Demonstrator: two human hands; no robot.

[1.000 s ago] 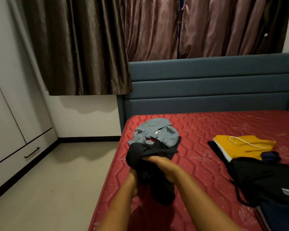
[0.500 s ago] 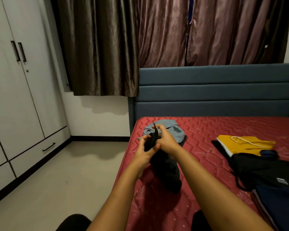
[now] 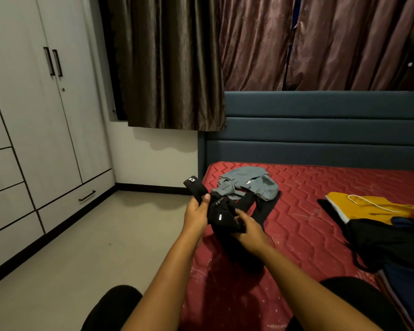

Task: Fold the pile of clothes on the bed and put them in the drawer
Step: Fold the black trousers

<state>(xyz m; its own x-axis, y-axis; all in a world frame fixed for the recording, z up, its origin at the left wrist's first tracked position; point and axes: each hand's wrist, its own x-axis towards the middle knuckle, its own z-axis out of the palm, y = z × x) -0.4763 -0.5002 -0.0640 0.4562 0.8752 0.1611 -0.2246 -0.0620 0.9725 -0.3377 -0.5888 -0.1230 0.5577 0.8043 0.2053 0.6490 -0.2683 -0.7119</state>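
Both my hands hold a crumpled black garment (image 3: 221, 217) above the left edge of the red mattress (image 3: 308, 187). My left hand (image 3: 196, 212) pinches its black band, which sticks up to the left and bears a small white mark. My right hand (image 3: 247, 225) grips the bunched cloth from the right. Part of the garment trails onto the bed beside a rumpled grey garment (image 3: 249, 182). At the right lie folded clothes: a yellow piece (image 3: 368, 206) with a white cord, a black piece (image 3: 387, 242), and dark blue ones (image 3: 406, 290) below it. The white wardrobe's bottom drawer (image 3: 74, 201) is closed.
The white wardrobe (image 3: 34, 115) with black handles lines the left wall. Beige floor (image 3: 81, 247) lies between it and the bed. A blue padded headboard (image 3: 320, 130) and brown curtains (image 3: 177, 63) stand behind the mattress. My dark-clad knees show at the bottom.
The view has swung left and the wardrobe shows more. My hands moved apart on the black garment; the left now holds its band out to the left, off the bed's edge.
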